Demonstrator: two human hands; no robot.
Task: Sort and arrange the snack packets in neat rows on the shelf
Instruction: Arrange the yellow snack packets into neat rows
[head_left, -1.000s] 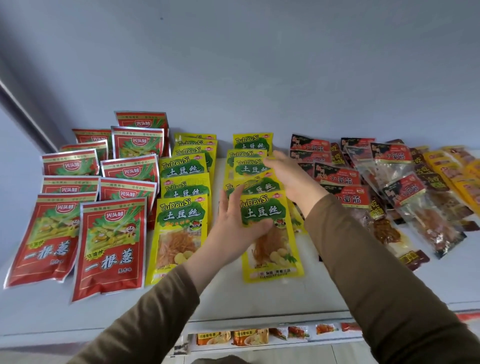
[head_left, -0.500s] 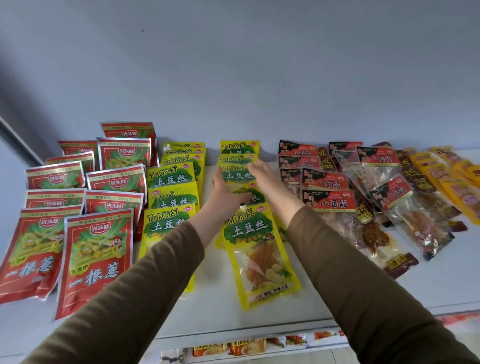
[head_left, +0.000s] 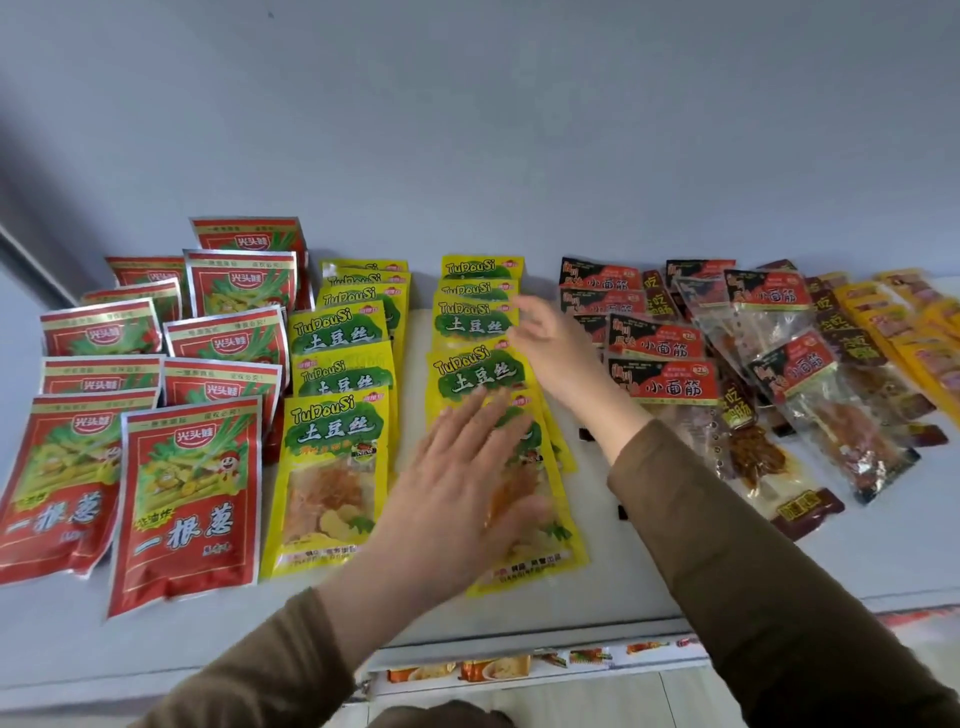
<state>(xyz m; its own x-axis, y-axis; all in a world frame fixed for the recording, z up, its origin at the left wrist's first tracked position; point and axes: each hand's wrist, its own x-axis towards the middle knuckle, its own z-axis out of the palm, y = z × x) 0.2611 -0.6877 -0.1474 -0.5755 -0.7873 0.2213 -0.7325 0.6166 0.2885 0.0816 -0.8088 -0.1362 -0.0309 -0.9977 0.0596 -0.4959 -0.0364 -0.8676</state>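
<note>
Yellow TuDouSi packets lie in two overlapping rows on the white shelf (head_left: 649, 561). My left hand (head_left: 462, 493) lies flat, fingers spread, on the front yellow packet (head_left: 540, 551) of the right-hand yellow row. My right hand (head_left: 550, 343) hovers with relaxed fingers at the right edge of that row, beside a packet farther back (head_left: 475, 322), and holds nothing. The left yellow row (head_left: 337, 431) lies untouched. Red packets (head_left: 187, 499) fill two rows at the left.
Dark red-and-black packets (head_left: 660, 384) and clear-windowed packets (head_left: 831, 415) lie in looser overlapping rows to the right. Orange-yellow packets (head_left: 909, 332) sit at the far right. A grey wall stands behind. A lower shelf (head_left: 493, 667) with more packets shows below the front edge.
My left hand has drawn back from the middle of the yellow row and now lies flat on the front packet. My right hand has lifted slightly at the row's right edge.
</note>
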